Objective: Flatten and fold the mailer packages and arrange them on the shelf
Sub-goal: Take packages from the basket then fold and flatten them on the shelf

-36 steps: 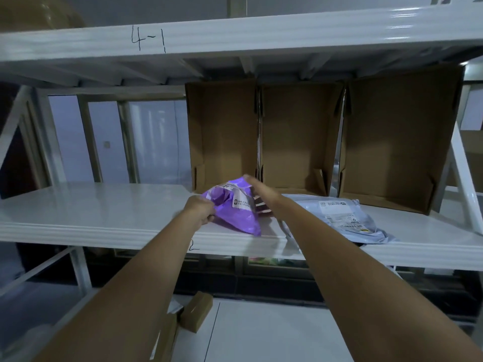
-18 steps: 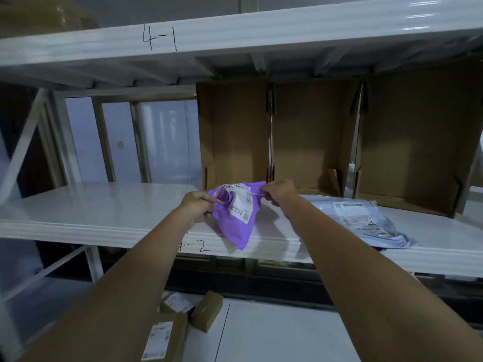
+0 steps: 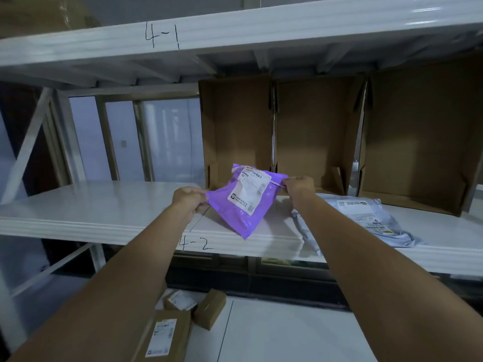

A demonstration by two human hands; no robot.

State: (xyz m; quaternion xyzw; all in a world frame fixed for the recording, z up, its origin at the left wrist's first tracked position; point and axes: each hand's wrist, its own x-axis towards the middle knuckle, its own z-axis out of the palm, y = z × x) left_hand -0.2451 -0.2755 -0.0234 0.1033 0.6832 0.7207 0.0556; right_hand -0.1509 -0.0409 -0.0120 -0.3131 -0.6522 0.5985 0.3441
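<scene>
A purple mailer (image 3: 244,216) with a white shipping label is held stretched above the white shelf (image 3: 91,212) marked 4-2. My left hand (image 3: 189,199) pinches its left corner. My right hand (image 3: 299,185) pinches its upper right corner. The mailer hangs tilted, its lower tip over the shelf's front edge. A grey mailer (image 3: 371,220) with a label lies flat on the shelf to the right, partly hidden by my right forearm.
Three open cardboard boxes (image 3: 313,131) stand on their sides at the back of the shelf. The upper shelf (image 3: 235,30) is marked 4-1. Small cardboard parcels (image 3: 183,317) lie on the floor below, left of centre.
The purple mailer was crumpled between both hands on the shelf. My hands have moved apart and lifted it, so it now hangs spread out with the label facing me.
</scene>
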